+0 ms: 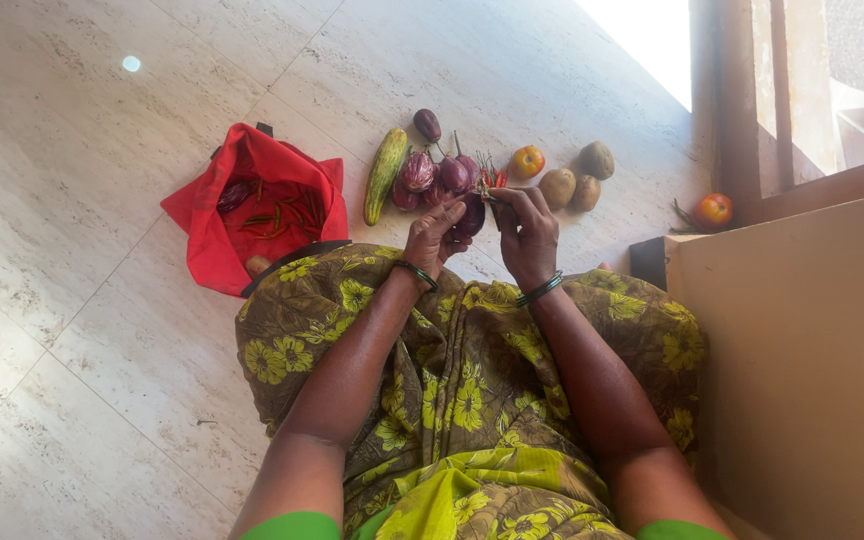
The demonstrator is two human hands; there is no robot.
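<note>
While the person sits on the pale stone floor, both hands meet over a row of vegetables; positions below are given relative to the red cloth bag.

Landmark: red cloth bag [214, 225], open on the floor [72, 300], with thin green and red chillies and a dark vegetable visible inside.

Left hand: left hand [434, 238], just right of the bag, fingers curled around a dark purple brinjal [471, 214]; grip closed on it.

Right hand: right hand [527, 232], farther right of the bag, touching the same brinjal's upper end; fingers drawn together at the tip of the brinjal. Whether they pinch the stem cannot be told.

Bangles: green bangle on each wrist, left [415, 273] and right [539, 290].

Cucumber: green cucumber [385, 175], lying just right of the bag's upper corner.

Brinjals: cluster of purple brinjals [432, 172], right of the cucumber, one small one [427, 124] at the far end.

Red chillies: small bunch of red chillies [493, 176], right of the cluster, just above the hands.

Tomato: orange-red tomato [527, 160], beyond the chillies.

Potatoes: three brown potatoes [577, 175], farther right again, close together.

Second tomato: another tomato [713, 209], well apart from the bag, beside the wooden door frame [742, 110].

Clothing: brown garment with yellow flowers [472, 380] covering the lap, its edge touching the bag.
</note>
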